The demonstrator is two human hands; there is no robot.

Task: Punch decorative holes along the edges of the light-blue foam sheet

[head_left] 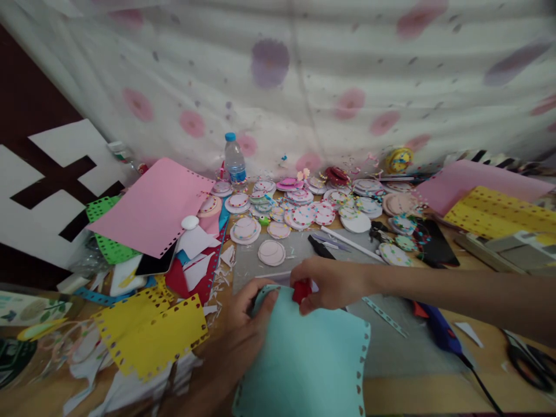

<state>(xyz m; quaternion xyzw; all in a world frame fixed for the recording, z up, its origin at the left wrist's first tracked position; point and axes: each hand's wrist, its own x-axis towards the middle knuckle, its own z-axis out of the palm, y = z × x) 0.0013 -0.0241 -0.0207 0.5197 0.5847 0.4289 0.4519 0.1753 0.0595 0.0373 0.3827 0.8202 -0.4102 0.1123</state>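
A sheet of teal paper (304, 353) with heart-shaped holes along its side edges is held up over the near part of the table. My left hand (249, 324) grips its upper left corner, thumb on the front face and fingers behind. At the top edge, my right hand (325, 284) is closed around a small red paper punch (301, 291), mostly covered by the fingers. Just beyond the hands, a black-handled craft knife (321, 247) and a round white paper disc (271, 253) lie on the grey cutting mat (391, 359).
Many decorated paper discs (304, 215) crowd the back, beside a water bottle (235, 162). Pink paper (158, 202), yellow punched paper (152, 330) and scraps lie left. At right are a blue glue gun (441, 330) with a cord, scissors (527, 359) and a punched teal strip (385, 317).
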